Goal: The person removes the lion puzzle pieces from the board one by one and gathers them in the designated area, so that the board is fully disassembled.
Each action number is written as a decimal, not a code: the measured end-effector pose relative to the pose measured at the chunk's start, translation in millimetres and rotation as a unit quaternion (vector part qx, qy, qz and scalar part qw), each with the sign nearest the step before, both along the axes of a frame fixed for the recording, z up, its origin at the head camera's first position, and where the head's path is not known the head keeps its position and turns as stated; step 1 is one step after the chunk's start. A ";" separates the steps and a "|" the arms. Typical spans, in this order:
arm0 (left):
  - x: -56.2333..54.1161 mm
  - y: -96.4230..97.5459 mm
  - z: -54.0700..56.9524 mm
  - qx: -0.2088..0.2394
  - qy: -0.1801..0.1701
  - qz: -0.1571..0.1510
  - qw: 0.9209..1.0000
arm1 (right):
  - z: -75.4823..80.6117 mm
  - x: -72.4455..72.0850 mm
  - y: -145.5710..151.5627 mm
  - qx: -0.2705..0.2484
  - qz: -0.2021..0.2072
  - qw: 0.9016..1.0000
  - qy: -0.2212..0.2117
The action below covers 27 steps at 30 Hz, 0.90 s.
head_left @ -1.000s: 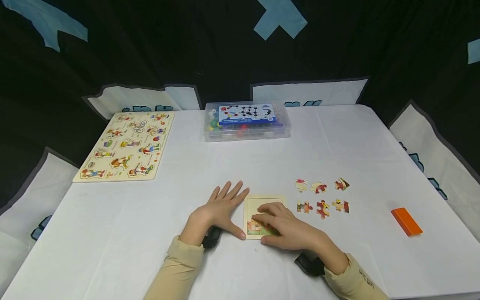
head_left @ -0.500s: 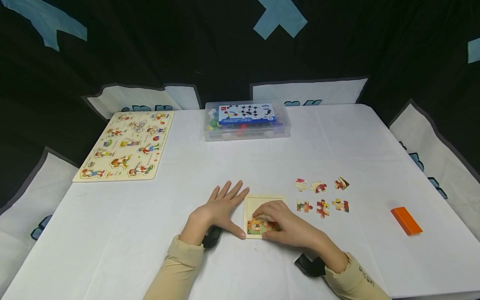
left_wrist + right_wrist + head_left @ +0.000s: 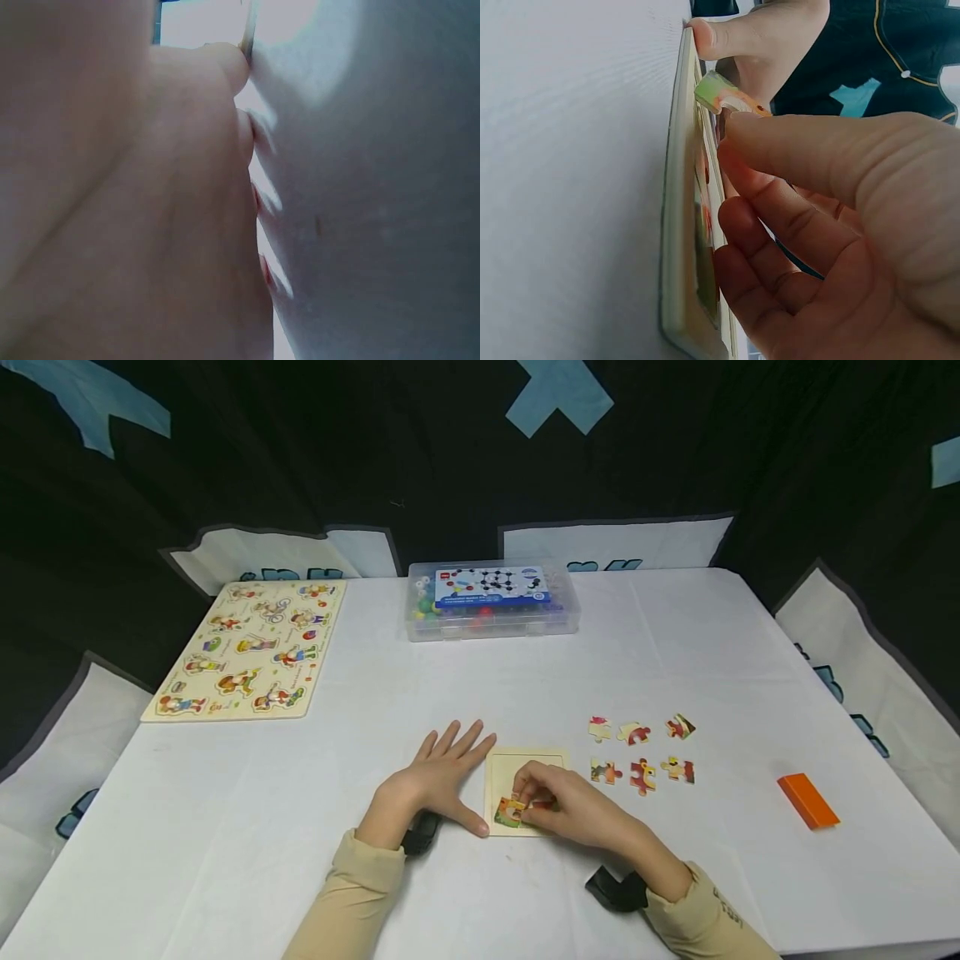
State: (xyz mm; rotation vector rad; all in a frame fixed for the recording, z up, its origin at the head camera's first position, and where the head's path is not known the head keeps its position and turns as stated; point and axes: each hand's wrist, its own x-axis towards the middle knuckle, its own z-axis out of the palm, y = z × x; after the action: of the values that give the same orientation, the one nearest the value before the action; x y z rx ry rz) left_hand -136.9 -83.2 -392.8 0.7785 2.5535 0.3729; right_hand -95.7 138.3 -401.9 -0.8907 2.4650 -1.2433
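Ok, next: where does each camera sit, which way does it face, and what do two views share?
Head: worn on the head, looking forward and down at the table; left hand, right hand and both sleeves show.
Left wrist: on that wrist, looking closely along the left hand, which fills the left side.
Right wrist: on that wrist, looking low across the small board; the right hand pinching a piece and part of the left hand show.
Shared: head and right wrist both show that piece.

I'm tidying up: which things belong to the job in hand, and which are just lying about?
Likely the job's:
puzzle tray
pinched puzzle piece
six loose pieces

Apparently just lying about:
picture board
clear box
orange block
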 end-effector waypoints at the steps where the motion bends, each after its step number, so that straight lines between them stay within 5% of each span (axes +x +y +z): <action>1: 0.0 -0.1 -0.1 0.001 0.000 0.000 1.000 | 0.0 -0.1 0.0 0.000 -0.002 1.000 -0.001; 16: 0.6 -0.4 1.7 -0.001 -0.001 -0.001 1.000 | 0.2 1.0 5.2 -0.042 -0.022 0.999 -0.024; 27: 1.1 0.5 0.2 0.004 0.003 0.007 1.000 | 9.7 -0.9 16.1 -0.102 -0.105 0.989 0.010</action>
State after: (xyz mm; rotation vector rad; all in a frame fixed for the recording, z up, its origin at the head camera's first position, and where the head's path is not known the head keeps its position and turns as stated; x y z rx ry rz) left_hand -135.8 -82.7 -392.6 0.7678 2.5660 0.3860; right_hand -96.6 154.4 -392.2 -0.7063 2.5343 -1.5882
